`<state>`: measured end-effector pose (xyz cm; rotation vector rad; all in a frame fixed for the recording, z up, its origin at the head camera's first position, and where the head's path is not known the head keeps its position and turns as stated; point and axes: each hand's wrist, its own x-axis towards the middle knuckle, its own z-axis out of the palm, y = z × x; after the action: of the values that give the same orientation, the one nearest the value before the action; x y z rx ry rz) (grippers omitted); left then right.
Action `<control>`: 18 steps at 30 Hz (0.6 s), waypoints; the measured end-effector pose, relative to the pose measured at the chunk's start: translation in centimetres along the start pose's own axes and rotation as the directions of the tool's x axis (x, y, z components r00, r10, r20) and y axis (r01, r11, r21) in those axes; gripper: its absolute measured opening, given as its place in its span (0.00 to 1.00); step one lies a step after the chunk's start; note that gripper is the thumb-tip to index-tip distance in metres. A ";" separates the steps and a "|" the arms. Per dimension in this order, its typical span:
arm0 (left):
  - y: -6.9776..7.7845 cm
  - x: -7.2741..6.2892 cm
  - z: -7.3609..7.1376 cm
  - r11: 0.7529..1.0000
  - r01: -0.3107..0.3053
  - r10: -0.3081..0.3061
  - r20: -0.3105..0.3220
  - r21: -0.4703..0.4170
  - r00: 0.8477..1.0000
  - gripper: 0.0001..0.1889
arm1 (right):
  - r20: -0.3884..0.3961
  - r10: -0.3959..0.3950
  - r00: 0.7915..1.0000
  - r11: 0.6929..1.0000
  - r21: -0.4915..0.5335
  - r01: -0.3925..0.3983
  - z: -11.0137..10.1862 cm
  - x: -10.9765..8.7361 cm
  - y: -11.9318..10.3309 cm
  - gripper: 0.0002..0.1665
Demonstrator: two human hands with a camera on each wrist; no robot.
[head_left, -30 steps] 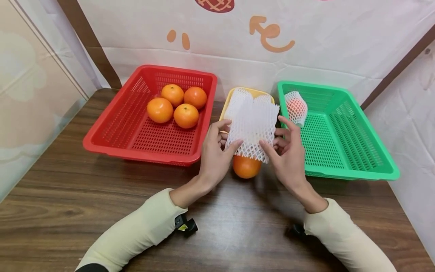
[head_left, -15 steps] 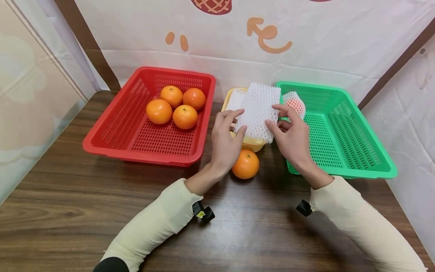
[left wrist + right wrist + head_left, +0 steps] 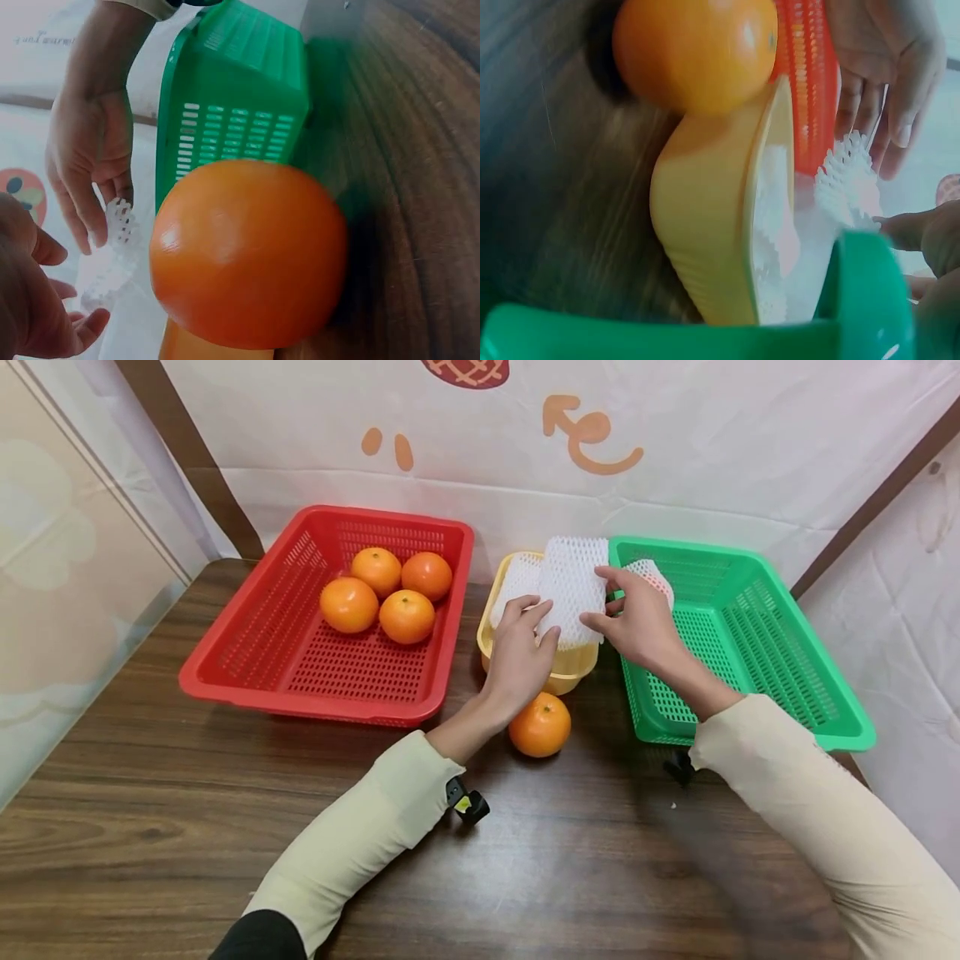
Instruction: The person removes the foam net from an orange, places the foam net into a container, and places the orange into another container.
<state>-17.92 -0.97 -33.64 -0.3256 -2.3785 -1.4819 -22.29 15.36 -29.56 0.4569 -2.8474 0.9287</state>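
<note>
A white foam net sleeve (image 3: 573, 585) is held up over the yellow basket (image 3: 577, 672), in which more white netting (image 3: 517, 581) lies. My right hand (image 3: 643, 620) pinches the sleeve by its right edge, thumb in front. Beside its lower left part is my left hand (image 3: 519, 658), its fingers loosely bent and spread; the left wrist view shows these fingers (image 3: 52, 300) apart from one another, gripping nothing. On the table just in front of the yellow basket sits an orange (image 3: 540, 725), large in both wrist views.
At the left stands a red basket (image 3: 352, 710) with several oranges (image 3: 407, 617) in it. A green basket (image 3: 750, 742) at the right holds a netted fruit (image 3: 651, 578), partly behind my right hand. A white printed cloth (image 3: 675, 460) hangs behind the wooden table (image 3: 187, 827).
Both hands have moved up and away from the loose orange, which is now uncovered. The sleeve has risen back over the yellow basket, and the left hand's fingers have come off its edge.
</note>
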 end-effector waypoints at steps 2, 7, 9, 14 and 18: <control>0.0 0.4 0.2 1.000 0.026 -0.027 0.020 0.014 0.999 0.20 | 0.014 0.008 1.000 1.000 -0.021 -0.008 0.1 0.6 0.1 0.40; -0.4 1.4 0.5 0.996 0.058 -0.062 0.060 0.071 0.996 0.20 | 0.046 0.034 0.998 0.997 -0.067 -0.031 0.7 1.7 0.5 0.41; -0.6 1.8 0.7 0.993 0.067 -0.076 0.093 0.094 0.993 0.20 | 0.056 0.042 0.998 0.995 -0.088 -0.037 0.9 1.9 0.6 0.41; -1.2 2.3 1.3 0.985 0.083 -0.111 0.188 0.152 0.976 0.21 | 0.091 0.056 0.994 0.988 -0.146 -0.042 1.5 2.3 0.8 0.41; -1.6 2.7 1.6 0.977 0.075 -0.118 0.217 0.197 0.969 0.23 | 0.115 0.050 0.992 0.979 -0.203 -0.026 1.9 2.6 0.8 0.39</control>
<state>-21.26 -0.14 -34.62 -0.3538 -2.7288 -1.3068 -25.05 14.22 -31.07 0.4505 -3.0271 0.6277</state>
